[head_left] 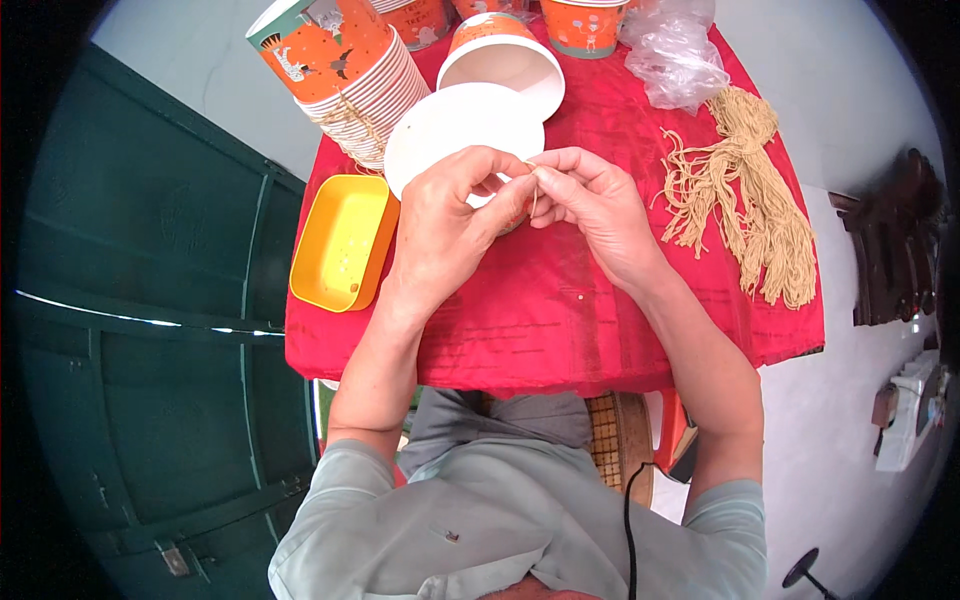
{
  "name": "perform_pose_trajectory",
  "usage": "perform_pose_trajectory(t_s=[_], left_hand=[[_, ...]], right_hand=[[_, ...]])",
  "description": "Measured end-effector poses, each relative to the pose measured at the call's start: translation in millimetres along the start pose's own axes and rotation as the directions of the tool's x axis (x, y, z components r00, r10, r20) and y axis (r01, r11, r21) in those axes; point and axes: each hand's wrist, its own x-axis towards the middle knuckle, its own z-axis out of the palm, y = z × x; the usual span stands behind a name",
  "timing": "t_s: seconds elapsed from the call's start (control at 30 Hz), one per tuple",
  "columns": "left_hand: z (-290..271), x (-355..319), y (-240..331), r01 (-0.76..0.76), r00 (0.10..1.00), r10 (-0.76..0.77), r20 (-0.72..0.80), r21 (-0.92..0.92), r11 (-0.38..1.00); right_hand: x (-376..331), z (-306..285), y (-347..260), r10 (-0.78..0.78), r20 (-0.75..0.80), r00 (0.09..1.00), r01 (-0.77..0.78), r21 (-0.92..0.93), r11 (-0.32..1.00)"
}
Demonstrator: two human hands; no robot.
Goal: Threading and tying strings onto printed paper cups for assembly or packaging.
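Note:
Over the red-covered table, my left hand (445,220) and my right hand (605,220) meet with thumbs and fingertips pinched together. Between them is a short piece of thin tan string (534,196), mostly hidden by the fingers. Just beyond my left hand lies a paper bucket with its round white base (460,122) facing me; my knuckles overlap it, and whether they touch it I cannot tell. A yellow plastic box (385,235) stands left of my left wrist, a few tiny bits inside. To the right of my right hand spreads a bundle of tan strings (765,215).
Nested orange paper buckets (345,75) lean at the back left, with loose strings hanging on them. Another bucket (505,65) lies on its side behind the white base, and more buckets (585,25) stand farther back. A crumpled clear plastic bag (680,65) sits at the back right.

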Motion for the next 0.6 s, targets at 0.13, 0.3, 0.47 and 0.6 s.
perform_pose_trajectory(t_s=[0.13,0.3,0.47,0.6], left_hand=[[-1.3,-0.1,0.3,0.02,1.0,-0.02,-0.005,-0.009,1.0],[-3.4,0.0,2.7,0.047,0.999,-0.047,-0.006,0.002,0.999],[-4.1,-0.1,3.3,0.079,0.997,-0.079,0.012,-0.014,0.997],[-4.4,-0.8,1.2,0.087,0.996,-0.087,0.018,-0.026,0.996]], right_hand=[[-0.9,3.6,-4.0,-0.018,0.004,1.0,0.018,-0.064,0.998],[-1.4,0.7,-4.3,-0.088,0.002,0.996,0.087,0.04,0.995],[-1.8,-5.6,-10.3,-0.098,-0.032,0.995,0.102,0.173,0.98],[-2.5,-4.3,-10.9,-0.108,0.005,0.994,0.105,0.213,0.971]])
